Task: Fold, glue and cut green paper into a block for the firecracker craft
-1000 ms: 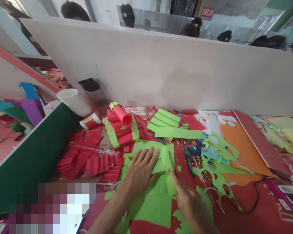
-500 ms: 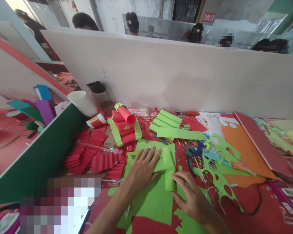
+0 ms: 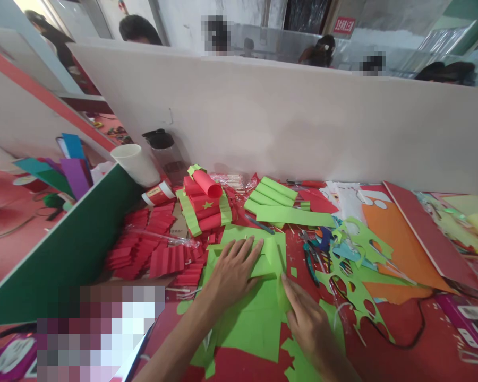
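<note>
Several sheets of light green paper [image 3: 250, 329] lie stacked in front of me. My left hand [image 3: 235, 265] rests flat on the upper sheet, fingers stretched and slightly apart, holding nothing. To its right, a narrow green paper strip [image 3: 274, 254] stands curled or folded up along the sheet. My right hand [image 3: 306, 313] touches the strip's lower right side with its fingers stretched out along the edge; its far fingers are hidden. Beyond the sheets are pleated green paper pieces [image 3: 273, 192], a flat green strip [image 3: 295, 216] and a red-and-green rolled paper piece [image 3: 205, 204] bearing a star.
Stacks of pleated red paper [image 3: 167, 261] lie on the left beside a green divider [image 3: 63, 249]. Pliers [image 3: 311, 265] and cut-out green scraps [image 3: 354, 270] sit right of my hands. A white cup [image 3: 137, 167] and a bottle [image 3: 165, 151] stand near the white partition [image 3: 282, 116].
My right hand has shifted so that its fingers point forward along the strip's edge, with thumb closer to them. The strip's lower end is narrower. My left hand stays put.
</note>
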`<action>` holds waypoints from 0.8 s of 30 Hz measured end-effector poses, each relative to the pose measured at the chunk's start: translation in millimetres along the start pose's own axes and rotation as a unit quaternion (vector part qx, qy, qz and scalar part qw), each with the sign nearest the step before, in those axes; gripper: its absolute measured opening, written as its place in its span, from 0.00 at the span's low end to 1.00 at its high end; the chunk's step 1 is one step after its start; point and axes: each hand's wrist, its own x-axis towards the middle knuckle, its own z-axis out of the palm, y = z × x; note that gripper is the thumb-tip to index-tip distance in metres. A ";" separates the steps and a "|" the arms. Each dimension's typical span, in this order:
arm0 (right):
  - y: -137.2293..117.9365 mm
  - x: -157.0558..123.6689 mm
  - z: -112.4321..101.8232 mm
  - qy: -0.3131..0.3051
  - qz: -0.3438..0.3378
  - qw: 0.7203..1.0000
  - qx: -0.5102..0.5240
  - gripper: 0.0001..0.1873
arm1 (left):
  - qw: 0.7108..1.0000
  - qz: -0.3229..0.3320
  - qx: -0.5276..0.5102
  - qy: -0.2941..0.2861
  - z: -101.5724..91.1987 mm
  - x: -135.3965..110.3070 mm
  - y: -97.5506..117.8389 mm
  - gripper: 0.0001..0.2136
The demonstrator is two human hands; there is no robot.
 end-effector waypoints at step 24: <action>45.4 46.0 -27.9 -0.061 -0.361 0.926 -0.089 0.12 | 1.000 -0.002 0.021 -0.013 6.3 -2.1 -0.2 0.36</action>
